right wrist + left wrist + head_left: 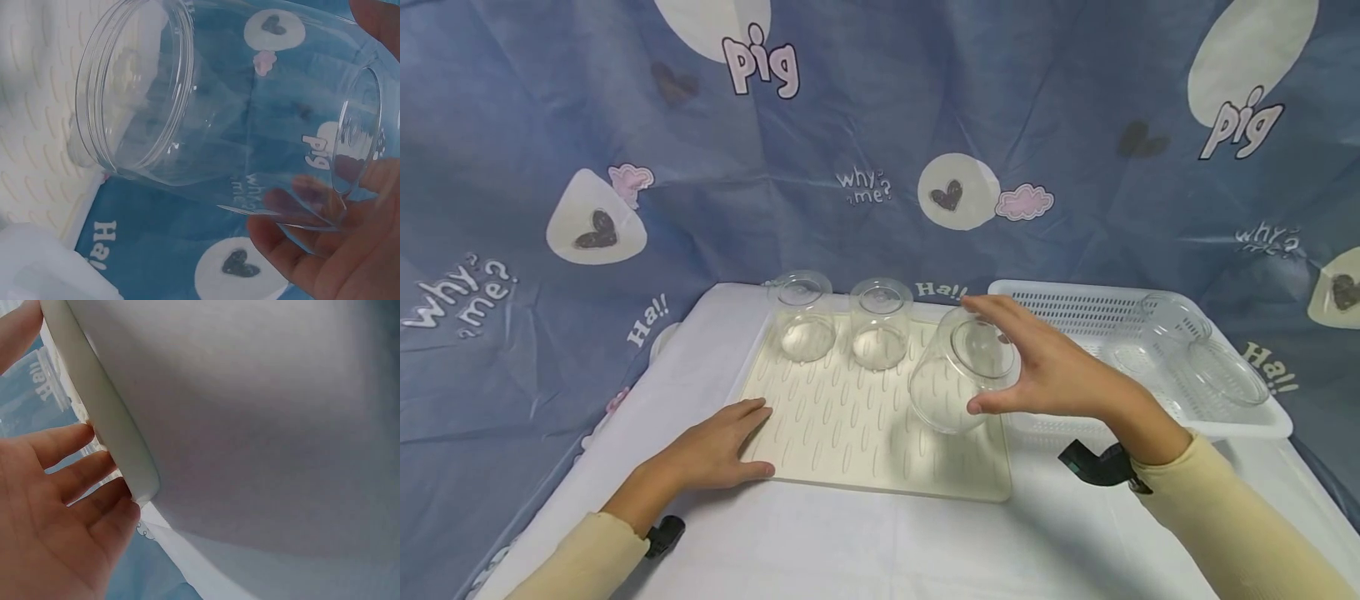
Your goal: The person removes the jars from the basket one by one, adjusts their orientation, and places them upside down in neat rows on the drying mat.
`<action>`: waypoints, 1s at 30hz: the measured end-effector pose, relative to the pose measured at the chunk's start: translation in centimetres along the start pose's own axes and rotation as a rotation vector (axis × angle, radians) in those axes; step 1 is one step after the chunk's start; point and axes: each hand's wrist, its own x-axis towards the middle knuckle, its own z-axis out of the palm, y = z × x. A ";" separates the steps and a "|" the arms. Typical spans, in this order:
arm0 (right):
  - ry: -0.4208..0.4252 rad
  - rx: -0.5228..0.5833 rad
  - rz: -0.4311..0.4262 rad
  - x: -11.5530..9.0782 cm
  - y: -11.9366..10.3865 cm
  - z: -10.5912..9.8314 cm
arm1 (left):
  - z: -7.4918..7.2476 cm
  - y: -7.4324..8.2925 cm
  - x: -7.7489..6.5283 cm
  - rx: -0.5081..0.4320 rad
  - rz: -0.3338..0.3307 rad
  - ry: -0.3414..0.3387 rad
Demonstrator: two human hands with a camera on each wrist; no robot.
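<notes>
My right hand [1048,362] grips a clear glass jar [943,396] near its base, thumb on one side and fingers on the other. The jar is upside down and tilted, its threaded mouth [97,87] facing the cream ridged mat [842,433]. At the mat's left edge my left hand [718,446] rests with fingers extended, fingertips along the rim in the left wrist view. Two more clear jars stand mouth down at the back of the mat, one at the left [805,337] and another [880,342] beside it.
To the right stands a white slotted plastic basket [1262,425] with clear glassware [1176,321] lying in it. A white cloth [850,546] covers the table. Behind it hangs a blue printed curtain [850,125].
</notes>
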 end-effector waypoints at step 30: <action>-0.054 -0.027 0.029 0.7 0.4 -0.5 | -0.5 0.7 0.3 -0.075 -0.042 -0.090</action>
